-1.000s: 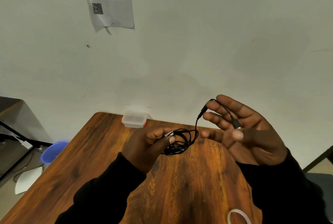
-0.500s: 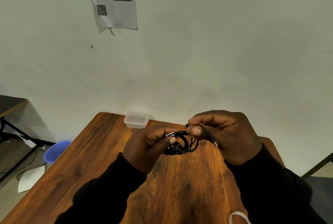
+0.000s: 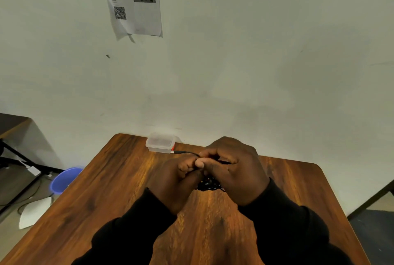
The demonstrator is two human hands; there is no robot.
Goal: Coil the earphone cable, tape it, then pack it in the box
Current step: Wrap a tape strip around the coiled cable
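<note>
A wooden table [image 3: 110, 196] stands against a pale wall, with the box [image 3: 160, 143] at its far edge. Both hands meet above the table. The left hand [image 3: 174, 181] pinches the cable [image 3: 207, 185] coil; the right hand [image 3: 232, 169] curls around it. The plug end projects toward the box. Keep loops even and pinched tight; tuck the tail before taping.

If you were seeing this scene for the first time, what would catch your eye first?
Two hands meet above the middle of the wooden table: the left hand and right hand both grip a black earphone cable, bunched between them, with one end poking out toward the far edge. A clear plastic box sits at that edge by the wall, and a printed sheet hangs above.
</note>
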